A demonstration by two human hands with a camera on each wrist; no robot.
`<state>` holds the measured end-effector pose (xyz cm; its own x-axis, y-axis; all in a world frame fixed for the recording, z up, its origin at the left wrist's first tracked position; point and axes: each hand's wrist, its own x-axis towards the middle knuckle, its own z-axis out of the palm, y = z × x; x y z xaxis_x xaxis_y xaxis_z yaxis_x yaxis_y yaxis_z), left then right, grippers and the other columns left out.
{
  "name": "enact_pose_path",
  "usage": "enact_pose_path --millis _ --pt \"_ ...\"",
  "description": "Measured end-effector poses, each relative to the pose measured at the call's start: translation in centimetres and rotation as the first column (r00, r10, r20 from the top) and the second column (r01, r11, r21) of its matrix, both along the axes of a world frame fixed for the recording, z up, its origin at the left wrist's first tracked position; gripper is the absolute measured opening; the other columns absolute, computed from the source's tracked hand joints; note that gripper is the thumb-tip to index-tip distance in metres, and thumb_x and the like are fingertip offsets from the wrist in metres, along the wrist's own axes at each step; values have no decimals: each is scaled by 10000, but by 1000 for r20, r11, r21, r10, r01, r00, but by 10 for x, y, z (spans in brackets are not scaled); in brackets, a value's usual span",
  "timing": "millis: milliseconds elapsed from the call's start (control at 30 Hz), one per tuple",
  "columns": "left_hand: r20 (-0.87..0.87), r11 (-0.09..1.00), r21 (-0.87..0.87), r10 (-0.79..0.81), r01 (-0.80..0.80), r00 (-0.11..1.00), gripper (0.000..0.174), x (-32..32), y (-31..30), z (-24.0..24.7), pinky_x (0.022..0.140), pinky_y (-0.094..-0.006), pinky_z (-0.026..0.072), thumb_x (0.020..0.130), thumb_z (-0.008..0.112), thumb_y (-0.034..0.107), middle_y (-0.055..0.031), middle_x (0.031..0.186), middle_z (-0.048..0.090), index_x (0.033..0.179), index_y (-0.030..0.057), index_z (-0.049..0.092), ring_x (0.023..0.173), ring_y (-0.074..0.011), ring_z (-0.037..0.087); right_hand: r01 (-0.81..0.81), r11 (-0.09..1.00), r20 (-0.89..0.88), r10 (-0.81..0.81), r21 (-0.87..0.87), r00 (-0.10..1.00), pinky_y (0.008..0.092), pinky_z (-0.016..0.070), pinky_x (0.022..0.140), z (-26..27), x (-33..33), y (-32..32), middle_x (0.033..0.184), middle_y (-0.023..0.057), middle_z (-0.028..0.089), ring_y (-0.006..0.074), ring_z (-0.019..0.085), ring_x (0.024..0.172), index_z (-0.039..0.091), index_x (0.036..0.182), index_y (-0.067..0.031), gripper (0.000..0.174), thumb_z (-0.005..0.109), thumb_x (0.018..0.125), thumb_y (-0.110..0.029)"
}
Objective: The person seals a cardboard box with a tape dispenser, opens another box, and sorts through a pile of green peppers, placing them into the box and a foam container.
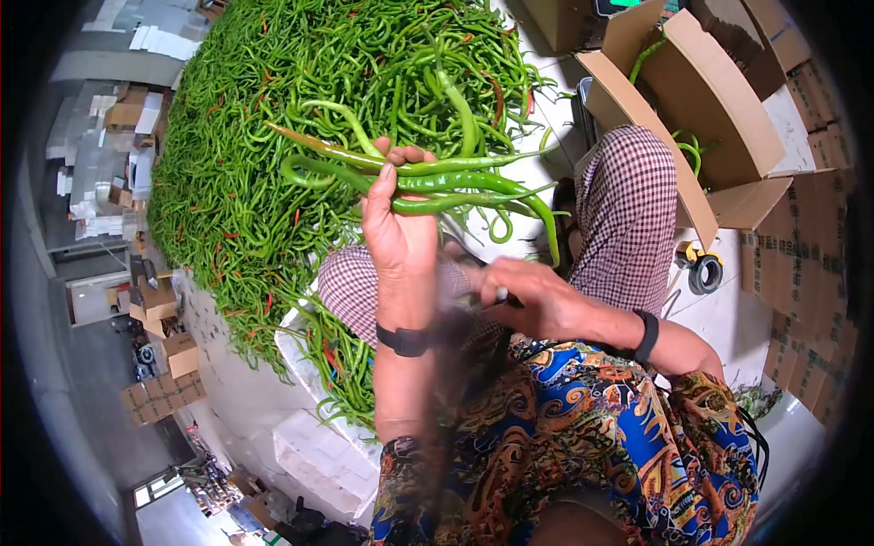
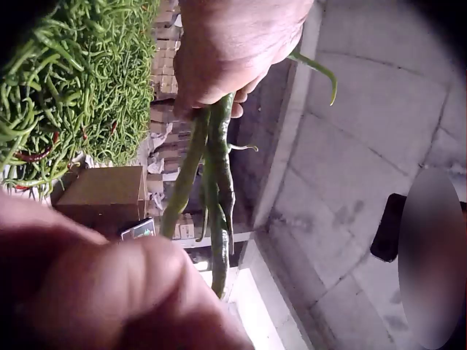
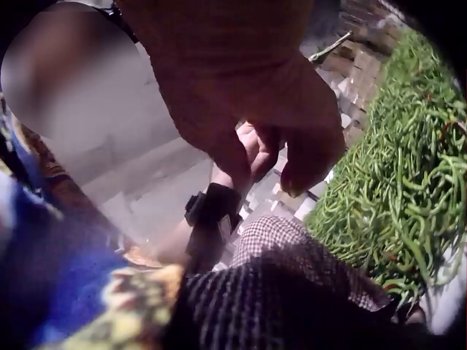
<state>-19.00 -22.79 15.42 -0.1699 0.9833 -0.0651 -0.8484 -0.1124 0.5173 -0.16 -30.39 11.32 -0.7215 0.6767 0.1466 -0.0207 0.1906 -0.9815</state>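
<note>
My left hand grips a bunch of long green chili peppers above my knees, with the thumb laid across them. One pepper in the bunch is tinged reddish-brown. In the left wrist view the stretch of peppers beyond the fist hangs down. My right hand is beside the left wrist, with a ring on one finger. Its fingers hang loosely bent in the right wrist view, and nothing shows between them. A large heap of chili peppers, mostly green with some red, spreads in front.
An opened cardboard box with a few peppers inside stands at the right. A tape roll lies near it. Stacked cartons line the far right. At the lower left is a white foam box.
</note>
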Motion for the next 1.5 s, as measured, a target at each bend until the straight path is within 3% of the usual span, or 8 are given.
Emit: enact_pose_path --millis 233,300,400,567,633,767,1300,1500 --pt "187 994 -1 -108 111 976 367 11 1 3 1033 -442 408 881 524 -15 -97 1016 560 1245 -25 478 1013 -218 544 133 973 348 -60 -189 936 359 500 819 -4 10 -4 1149 113 527 221 570 992 395 1342 -69 553 659 858 -105" --pt "164 992 9 -124 125 979 411 16 -1 4 980 -437 457 892 529 52 -113 1017 588 1293 18 445 997 -251 574 137 847 88 -107 -514 990 349 502 831 -17 14 7 1204 94 503 198 559 996 356 1395 -71 609 659 868 -110" --pt "350 982 -54 -149 179 925 418 28 -5 12 992 -426 446 909 492 34 -112 1029 581 1320 13 421 990 -241 574 357 930 -123 -365 -82 923 312 495 827 -32 18 24 1258 109 496 154 551 990 334 1411 -32 728 736 824 -187" --pt "273 969 -57 -218 242 937 412 42 -10 10 962 -418 457 903 505 38 -110 1015 587 1308 15 428 979 -249 579 328 897 -457 -435 -298 776 345 424 994 20 15 47 1333 108 449 207 494 1176 341 1402 -16 857 824 735 -248" --pt "187 938 -167 -273 305 944 419 44 -9 6 1020 -425 411 888 526 -6 -94 1019 579 1297 -9 434 1000 -212 563 418 893 -342 -450 -166 825 357 404 1032 21 26 53 1325 101 472 196 470 1231 355 1390 -17 786 799 756 -149" --pt "43 915 -340 -215 217 976 332 60 -10 -2 988 -434 442 885 567 20 -123 1031 625 1210 2 502 1024 -235 590 185 730 -490 -601 -657 632 328 418 1009 24 22 54 1225 81 568 173 517 1178 345 1403 -31 717 740 809 -103" --pt "-102 930 -40 -367 365 925 689 94 -12 23 1129 -508 271 855 668 120 -152 1366 478 1442 95 307 1284 -296 441 -64 524 -475 -707 -850 524 255 438 782 33 68 62 1105 51 622 110 567 958 510 1260 -53 399 585 932 -268" --pt "-143 907 8 -416 421 898 710 102 -5 32 1107 -502 288 855 650 77 -169 1343 490 1458 105 275 1274 -284 451 192 504 -392 -816 -842 425 225 459 686 67 107 64 1108 100 613 129 581 930 518 1252 -10 404 575 940 -261"
